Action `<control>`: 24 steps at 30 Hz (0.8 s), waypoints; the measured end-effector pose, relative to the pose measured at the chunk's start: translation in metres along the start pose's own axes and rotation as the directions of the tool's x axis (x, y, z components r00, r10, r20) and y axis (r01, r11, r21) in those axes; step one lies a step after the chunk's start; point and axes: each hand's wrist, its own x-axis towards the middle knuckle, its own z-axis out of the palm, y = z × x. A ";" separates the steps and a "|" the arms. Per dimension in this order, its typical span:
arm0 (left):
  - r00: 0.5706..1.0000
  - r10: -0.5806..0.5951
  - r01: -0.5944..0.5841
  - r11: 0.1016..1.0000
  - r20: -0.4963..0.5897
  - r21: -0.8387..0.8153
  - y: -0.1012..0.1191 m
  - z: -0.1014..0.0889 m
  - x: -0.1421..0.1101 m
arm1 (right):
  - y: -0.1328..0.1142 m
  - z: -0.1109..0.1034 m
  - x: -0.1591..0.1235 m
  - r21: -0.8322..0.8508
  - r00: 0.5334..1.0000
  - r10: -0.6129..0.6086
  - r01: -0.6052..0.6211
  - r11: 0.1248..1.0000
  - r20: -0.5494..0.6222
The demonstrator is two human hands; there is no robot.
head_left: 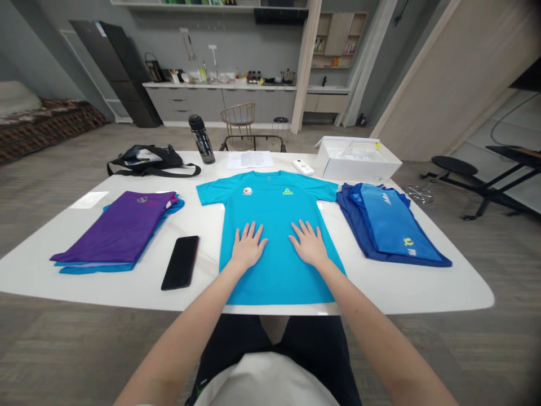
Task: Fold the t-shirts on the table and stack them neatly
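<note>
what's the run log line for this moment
left hand: on turquoise shirt; right hand: on turquoise shirt; shirt: spread on white table

The left grip [249, 246] and right grip [310, 243] are bare hands with slim fingers. The left forearm [190, 334] and right forearm [376, 334] are bare too, narrowing at the wrists. An off-white top [270, 384] covers the torso. The legwear [319, 338] is near-black, with a small white mark [203, 383] and a touch of green near its left edge.

A tall refrigerator [120, 73], grey cabinets [239, 101] and a countertop [203, 85] lined with jars [254, 76] and a pot [288, 76] mark a home-like kitchen, open to a room with a cloth-draped couch or bed [54, 119].
</note>
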 end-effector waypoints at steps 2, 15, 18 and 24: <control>1.000 0.001 -0.001 1.000 -0.014 0.009 0.002 0.000 -0.012 | -0.001 0.001 -0.006 -0.003 1.000 0.024 -0.024 1.000 -0.003; 0.996 0.069 -0.065 0.996 -0.055 0.061 0.013 -0.013 -0.087 | -0.006 0.002 -0.060 0.015 0.998 0.020 -0.019 1.000 -0.057; 0.995 0.088 -0.087 0.995 -0.047 0.040 0.016 -0.017 -0.106 | -0.014 -0.002 -0.071 0.087 0.986 -0.083 0.096 0.992 -0.144; 0.988 0.141 -0.143 0.989 -0.056 -0.026 0.019 -0.027 -0.142 | -0.058 -0.007 -0.100 0.247 0.935 -0.308 0.345 0.905 -0.178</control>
